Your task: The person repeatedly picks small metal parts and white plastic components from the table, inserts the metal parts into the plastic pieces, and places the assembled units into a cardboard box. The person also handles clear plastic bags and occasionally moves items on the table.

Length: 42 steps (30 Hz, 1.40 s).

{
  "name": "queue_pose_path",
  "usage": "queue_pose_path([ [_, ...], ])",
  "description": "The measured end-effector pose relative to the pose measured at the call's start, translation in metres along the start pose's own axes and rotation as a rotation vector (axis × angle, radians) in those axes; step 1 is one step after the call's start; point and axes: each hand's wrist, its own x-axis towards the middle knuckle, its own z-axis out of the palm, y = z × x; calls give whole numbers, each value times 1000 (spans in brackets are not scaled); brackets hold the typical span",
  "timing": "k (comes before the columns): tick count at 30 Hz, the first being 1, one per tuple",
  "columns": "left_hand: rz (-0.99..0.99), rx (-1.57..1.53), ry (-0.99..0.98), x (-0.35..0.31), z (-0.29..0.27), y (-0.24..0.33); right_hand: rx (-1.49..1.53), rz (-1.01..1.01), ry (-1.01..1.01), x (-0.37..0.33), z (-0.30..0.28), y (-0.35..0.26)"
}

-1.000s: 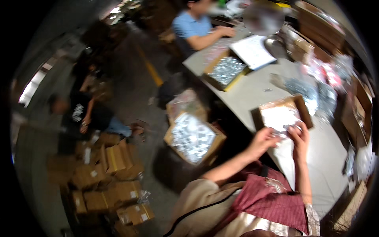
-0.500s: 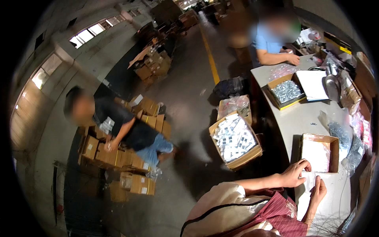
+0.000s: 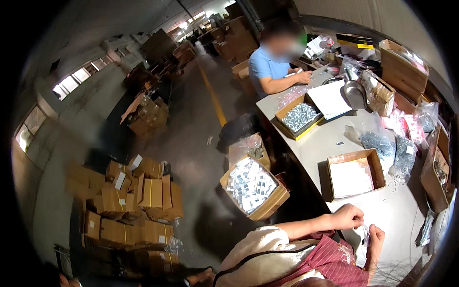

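At the near edge of the table [image 3: 318,143], my left hand [image 3: 348,217] is closed, its fingertips pinching a small, thin, whitish plastic bag [image 3: 365,230]. My right hand [image 3: 376,237] has its fingers curled on the bag's other side, thumb and fingers together. The bag is seen edge-on, so its contents cannot be made out. Just beyond my hands is an open cardboard box [image 3: 355,179] with white sheets or bags inside.
Farther along the table are a box of metal screws [image 3: 300,117], white paper [image 3: 329,98], a metal scoop [image 3: 355,94] and bags of hardware [image 3: 377,143]. A co-worker [image 3: 272,69] sits at the far end. A carton of small white packets [image 3: 251,184] stands left of the table; stacked cartons [image 3: 124,210] lie beyond.
My view has turned, shifting the table leftward in the picture. My hands have drawn back from the open box with the bag between them. The standing person at left has mostly gone from view.
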Motion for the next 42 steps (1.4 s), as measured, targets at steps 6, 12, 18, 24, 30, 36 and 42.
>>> queue_pose_path([
  [6, 318, 178, -170, 14, 25, 6, 28, 65, 135, -19, -17, 14],
  [12, 340, 122, -3, 27, 54, -6, 87, 114, 143, -18, -11, 14],
  [18, -211, -251, -102, 38, 39, -3, 189, 41, 71, -14, -28, 18],
  [24, 44, -172, 6, 49, 36, -34, 1, 79, -128, -1, -32, -8],
  [30, 153, 14, 298, 65, 33, -7, -98, 132, -134, 9, -34, -28],
  [36, 214, -26, 227, 66, 52, -24, -76, 88, -104, 6, -34, -1],
  [42, 300, 161, 220, 55, 60, -10, -206, -160, 182, -10, -51, 5],
])
